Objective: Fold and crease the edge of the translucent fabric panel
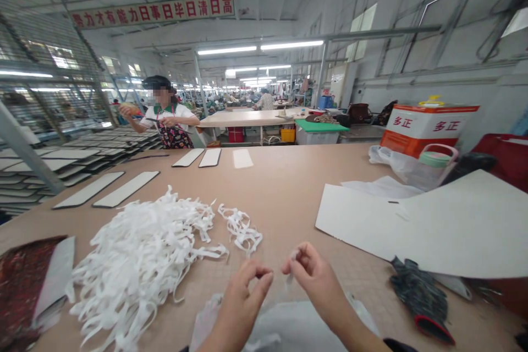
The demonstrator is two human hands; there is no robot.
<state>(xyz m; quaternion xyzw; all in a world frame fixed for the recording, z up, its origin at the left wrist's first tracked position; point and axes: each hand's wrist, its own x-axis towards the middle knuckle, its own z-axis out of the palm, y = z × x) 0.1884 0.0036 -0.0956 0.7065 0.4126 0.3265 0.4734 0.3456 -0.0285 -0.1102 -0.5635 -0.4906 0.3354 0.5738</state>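
Over my remote view, the right hand point(310, 268) pinched a thin whitish strip point(289, 280) above the near table point(284, 192); the left hand point(246, 292) had thumb and forefinger nearly meeting, its hold unclear to me. Left lay a heap of white ribbon strips point(144, 256), a smaller clump point(244, 234) at its right. I judged them light, limp, tangle-prone, best pinched by loose ends. Dark-edged panels point(210, 157) lay far left.

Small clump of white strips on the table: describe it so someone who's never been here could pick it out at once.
On the broad brown table, find the large heap of white strips towards the left. Just to its right, beyond the left hand, lies the small clump of white strips. Unlike the heap, it is only a few thin, tangled loops.
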